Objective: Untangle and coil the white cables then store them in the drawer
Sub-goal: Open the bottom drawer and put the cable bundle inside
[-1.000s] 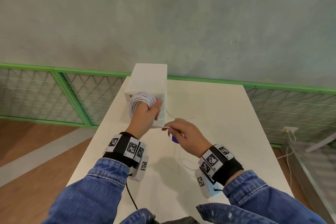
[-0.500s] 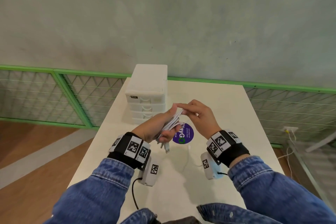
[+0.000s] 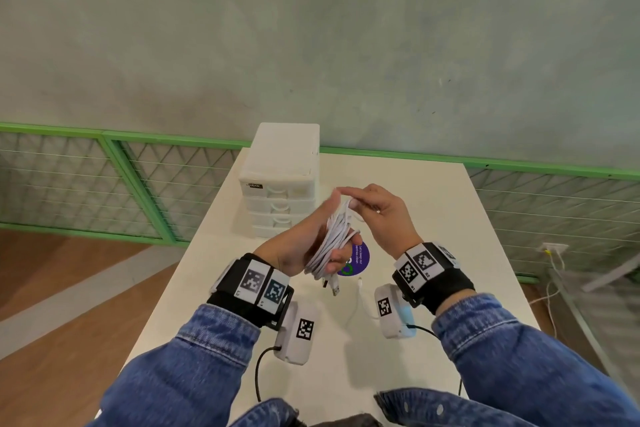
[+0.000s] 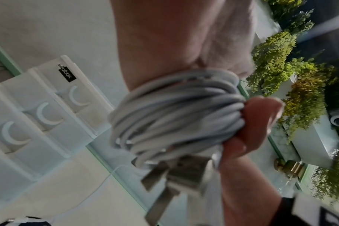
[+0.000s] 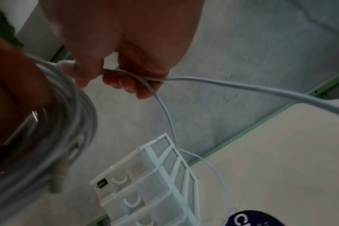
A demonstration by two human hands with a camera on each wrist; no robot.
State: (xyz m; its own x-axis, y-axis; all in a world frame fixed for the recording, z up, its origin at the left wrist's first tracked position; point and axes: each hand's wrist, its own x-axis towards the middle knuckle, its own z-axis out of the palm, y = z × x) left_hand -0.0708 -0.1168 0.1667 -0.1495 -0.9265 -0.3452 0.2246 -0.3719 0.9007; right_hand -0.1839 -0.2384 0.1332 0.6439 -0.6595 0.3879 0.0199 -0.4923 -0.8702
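A coil of white cable [image 3: 333, 240] is wound round my left hand [image 3: 313, 239], with the thumb clamped over the loops [image 4: 172, 110]. USB plugs [image 3: 331, 285] hang below the coil. My right hand [image 3: 372, 210] is at the top of the coil and pinches a loose white strand [image 5: 137, 76] between thumb and fingers. The strand's tail [image 3: 360, 298] trails down onto the table. The white drawer unit [image 3: 281, 184] stands at the table's far left, all its drawers closed.
A round purple sticker [image 3: 356, 259] lies on the white table [image 3: 433, 218] under my hands. Green mesh railing [image 3: 104, 184] runs behind the table, with a grey wall above. Wooden floor drops off to the left.
My left hand came down and back from the drawer unit's front with the coil. The right hand rose from table level to the top of the coil, carrying the loose strand.
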